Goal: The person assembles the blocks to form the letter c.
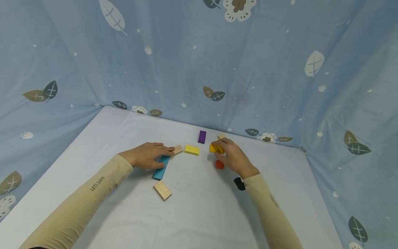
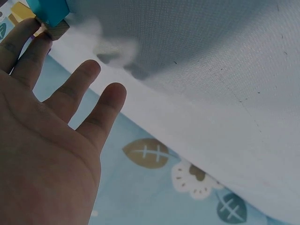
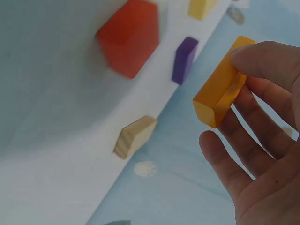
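Note:
My right hand [image 1: 234, 157] pinches an orange-yellow block [image 3: 222, 84] between thumb and fingers; in the right wrist view it hangs in front of the cloth. Below that hand a red block [image 1: 219, 164] lies on the white table. The left hand [image 1: 148, 155] is spread with its fingers mostly straight. Its fingertips reach a plain wooden block [image 1: 178, 149], and its thumb lies over a long blue block [image 1: 161, 168]. In the left wrist view the blue block [image 2: 50, 10] stands close by two of the fingertips.
Behind the hands are a yellow block [image 1: 191, 150], a purple block [image 1: 202, 137] and a pale wooden block [image 1: 221, 136]. Nearer lies a ridged wooden block [image 1: 162, 190]. A black piece [image 1: 239, 183] sits by the right sleeve. Blue patterned cloth [image 1: 174, 62] rises along the table's back edge.

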`<state>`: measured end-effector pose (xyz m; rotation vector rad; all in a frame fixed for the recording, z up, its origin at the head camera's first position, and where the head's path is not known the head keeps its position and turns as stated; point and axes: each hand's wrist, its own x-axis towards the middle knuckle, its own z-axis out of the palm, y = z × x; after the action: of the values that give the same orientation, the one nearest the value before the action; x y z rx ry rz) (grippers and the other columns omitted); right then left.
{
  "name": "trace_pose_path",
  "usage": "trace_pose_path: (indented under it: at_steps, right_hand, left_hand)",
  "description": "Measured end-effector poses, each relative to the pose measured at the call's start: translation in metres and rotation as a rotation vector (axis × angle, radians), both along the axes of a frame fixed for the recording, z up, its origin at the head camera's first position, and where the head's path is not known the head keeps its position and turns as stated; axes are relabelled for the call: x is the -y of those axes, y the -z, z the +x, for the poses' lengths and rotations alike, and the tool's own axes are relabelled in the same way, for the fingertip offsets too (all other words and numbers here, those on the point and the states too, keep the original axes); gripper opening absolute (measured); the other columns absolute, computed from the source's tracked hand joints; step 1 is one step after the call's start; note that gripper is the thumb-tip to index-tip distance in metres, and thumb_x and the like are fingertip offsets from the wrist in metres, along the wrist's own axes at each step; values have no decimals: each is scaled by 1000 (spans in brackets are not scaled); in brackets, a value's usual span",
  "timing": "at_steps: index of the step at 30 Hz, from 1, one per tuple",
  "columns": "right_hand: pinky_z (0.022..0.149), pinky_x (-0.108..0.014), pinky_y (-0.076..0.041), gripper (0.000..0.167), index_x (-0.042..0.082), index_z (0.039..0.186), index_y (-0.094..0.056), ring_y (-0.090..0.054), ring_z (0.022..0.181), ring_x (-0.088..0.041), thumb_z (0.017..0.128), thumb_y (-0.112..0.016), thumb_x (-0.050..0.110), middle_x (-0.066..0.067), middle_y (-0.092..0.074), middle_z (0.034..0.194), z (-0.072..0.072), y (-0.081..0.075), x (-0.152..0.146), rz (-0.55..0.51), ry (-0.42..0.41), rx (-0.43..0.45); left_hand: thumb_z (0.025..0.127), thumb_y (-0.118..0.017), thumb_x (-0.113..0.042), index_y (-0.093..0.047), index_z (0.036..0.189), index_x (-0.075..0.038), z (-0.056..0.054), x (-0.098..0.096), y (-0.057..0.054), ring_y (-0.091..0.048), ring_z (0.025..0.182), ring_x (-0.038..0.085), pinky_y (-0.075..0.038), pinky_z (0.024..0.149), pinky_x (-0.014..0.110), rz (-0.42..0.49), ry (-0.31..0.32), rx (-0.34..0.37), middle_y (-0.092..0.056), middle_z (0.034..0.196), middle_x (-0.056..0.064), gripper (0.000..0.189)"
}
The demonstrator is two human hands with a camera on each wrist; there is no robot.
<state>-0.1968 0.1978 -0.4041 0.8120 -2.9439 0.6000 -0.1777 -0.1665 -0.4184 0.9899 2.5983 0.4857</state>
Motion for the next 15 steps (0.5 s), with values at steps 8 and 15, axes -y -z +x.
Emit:
trace_pose_path:
  at_steps: [8,15]
  right_hand:
    - [95,-33,-56,38,12,126,-69,-62,106,-18,89,-79,10,-2,-64,123,23,3,9,-47,-113,-79]
    - [92,-28,-56,38,12,126,-70,-62,103,-13,89,-79,11,0,-65,120,36,9,13,-66,-168,-94]
  left_hand:
    - [98,-65,-27,-54,149,-15,1,0,1,-32,145,46,-27,116,63,0,-10,9,-38,161,2,52]
    - [99,-65,-26,-54,148,-14,1,0,0,-33,145,47,-27,116,64,8,-1,1,-38,161,2,52]
